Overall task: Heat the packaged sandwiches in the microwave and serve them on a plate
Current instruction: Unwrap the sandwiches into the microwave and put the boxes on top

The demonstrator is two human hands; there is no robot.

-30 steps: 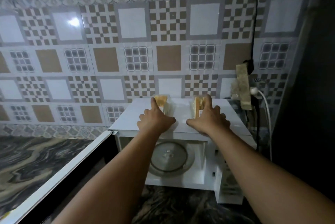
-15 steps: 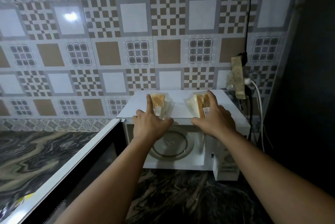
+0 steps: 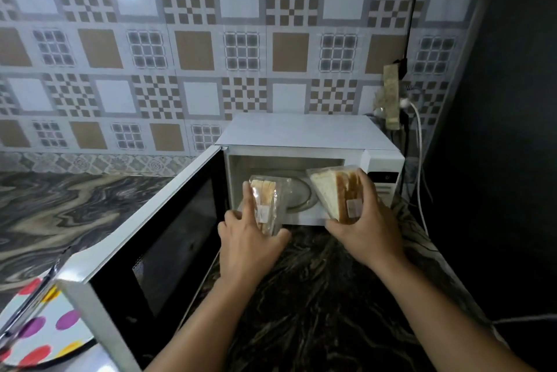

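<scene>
**Two sandwiches held at the mouth of the open microwave**

Both packs sit just in front of the cavity of the microwave, centre right of the frame, so the coming move runs straight ahead and slightly up-frame, onto the glass turntable inside. The left hand grips the left sandwich, forefinger laid along its left side and thumb curled under its near end; its long axis points into the opening. The right hand holds the right sandwich with fingers wrapped along its right edge, the wedge tilted, tip toward upper left. The left pack looks lower and more squarely in line with the turntable; the right pack overlaps the opening's right edge.

Count: two wrapped sandwiches, two hands, one microwave with its door swung wide to the lower left, and one polka-dot plate in the bottom left corner, partly hidden by the door.
</scene>
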